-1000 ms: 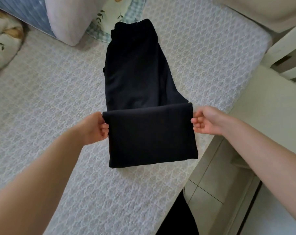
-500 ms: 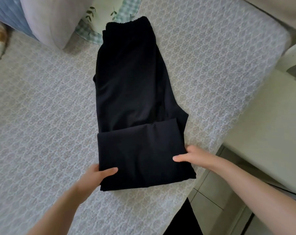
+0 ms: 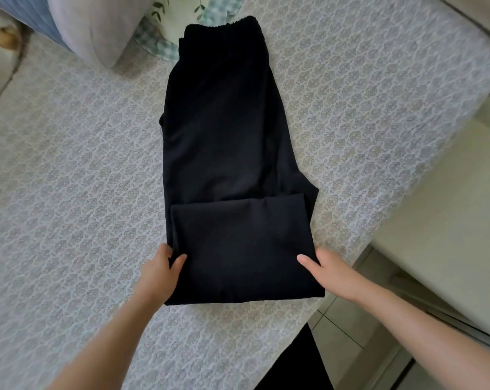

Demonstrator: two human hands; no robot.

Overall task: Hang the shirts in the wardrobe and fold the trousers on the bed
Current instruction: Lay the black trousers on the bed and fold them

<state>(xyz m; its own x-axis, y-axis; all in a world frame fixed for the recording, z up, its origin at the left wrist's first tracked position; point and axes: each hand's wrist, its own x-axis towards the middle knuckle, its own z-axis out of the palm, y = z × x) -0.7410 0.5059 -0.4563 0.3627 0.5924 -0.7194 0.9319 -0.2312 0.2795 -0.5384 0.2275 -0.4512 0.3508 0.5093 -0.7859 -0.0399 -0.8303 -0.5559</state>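
1. Trousers (image 3: 232, 136) lie flat on the bed (image 3: 83, 178), waistband away from us. The hem end, which we held up by its corners a second ago, now lies folded over the legs.
2. Our hands have dropped to the near sides of that fold. The left hand (image 3: 160, 273) pinches the edge, thumb on top. The right hand (image 3: 332, 270) has its thumb flat on the cloth; its fingers are hidden, so we cannot tell whether it grips.
3. We judge one fold done and another due, towards the waistband.
4. A checked pillow (image 3: 153, 43) lies right at the waistband. The near right corner reaches the bed's edge, near a cabinet (image 3: 449, 220), and could slip off.
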